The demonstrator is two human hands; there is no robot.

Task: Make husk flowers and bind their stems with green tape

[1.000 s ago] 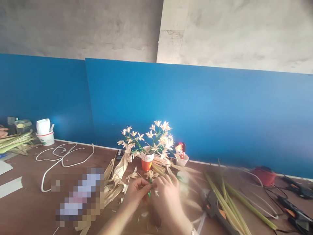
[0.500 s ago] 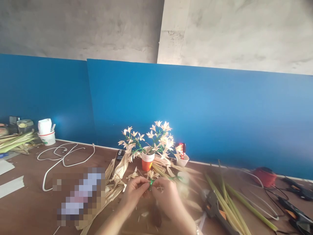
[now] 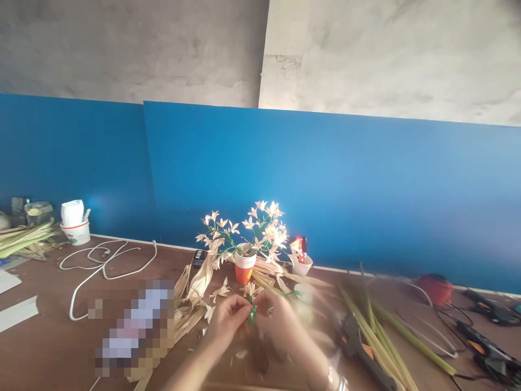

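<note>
My left hand is closed in a pinch at the base of a pale husk flower, whose petals point up and away. A narrow green strip shows just under the petals, between the two hands. My right hand is closed too, its fingertips beside the stem with a bit of green at them; the hand hides most of what it pinches. Just beyond, a stack of paper cups holds branches of similar flowers on green stems. Loose petals lie near my left hand.
Dry corn husks lie left of the cups. At right are a glue gun, long green-yellow leaves and black tools with cords. A white cable curls on the left. A small white cup stands behind.
My right hand has shifted slightly up and away from my left, widening the gap, and more of the green strip shows. The view has tilted slightly.
</note>
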